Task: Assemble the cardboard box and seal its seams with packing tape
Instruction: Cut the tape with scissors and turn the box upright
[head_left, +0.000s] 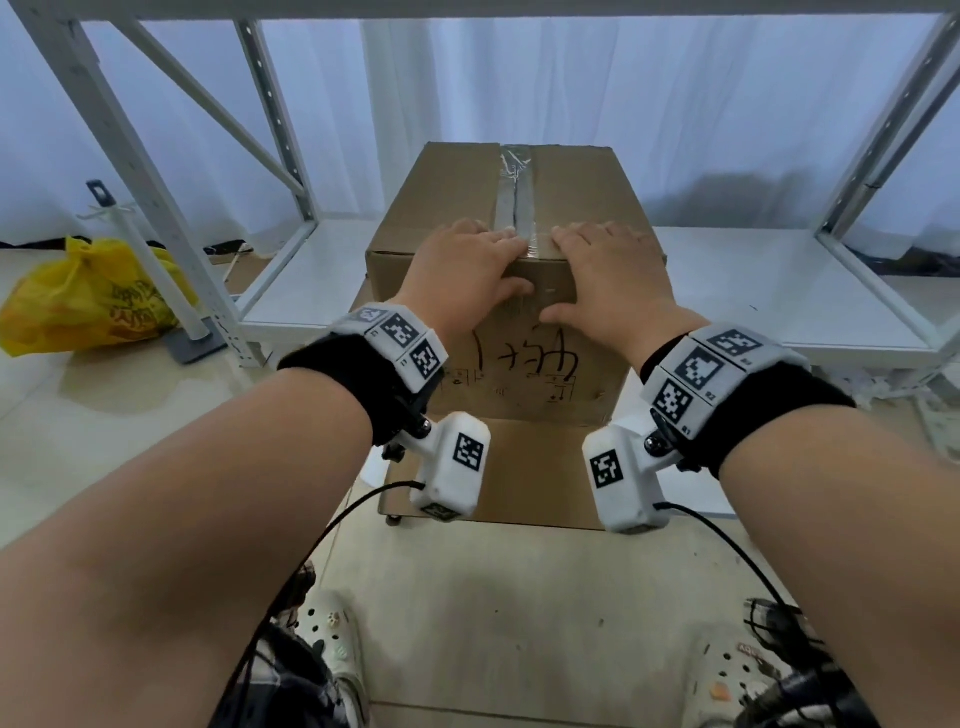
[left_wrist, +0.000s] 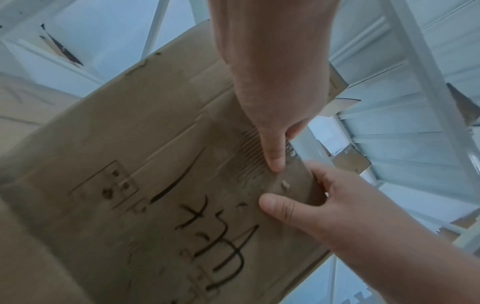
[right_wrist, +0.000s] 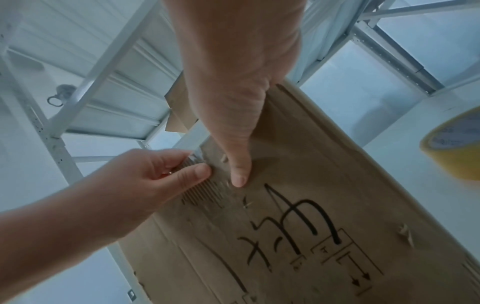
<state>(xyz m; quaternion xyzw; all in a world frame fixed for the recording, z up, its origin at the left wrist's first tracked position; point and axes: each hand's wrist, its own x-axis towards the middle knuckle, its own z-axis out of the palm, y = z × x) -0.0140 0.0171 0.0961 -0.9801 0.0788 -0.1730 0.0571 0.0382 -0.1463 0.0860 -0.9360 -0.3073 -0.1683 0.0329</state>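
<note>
Corrugated brown box (head_left: 514, 218), glossy clear tape (head_left: 511, 197) along seam; left hand (head_left: 462, 270), right hand (head_left: 608, 275) flat, pressing tape over edge

Soft, cool daylight comes through the white curtain (head_left: 571, 104) behind the shelving, bright and even in the head view. The cardboard box (head_left: 457, 208) casts a faint shadow on that curtain, and the tape strip (head_left: 514, 197) along its top seam shows pale glare. Straight shelf rails bow near the frame edges. Both wrist views are dimmer, bluish and grainy, with the yellow tape roll (right_wrist: 457, 148) smeared by blur.
</note>
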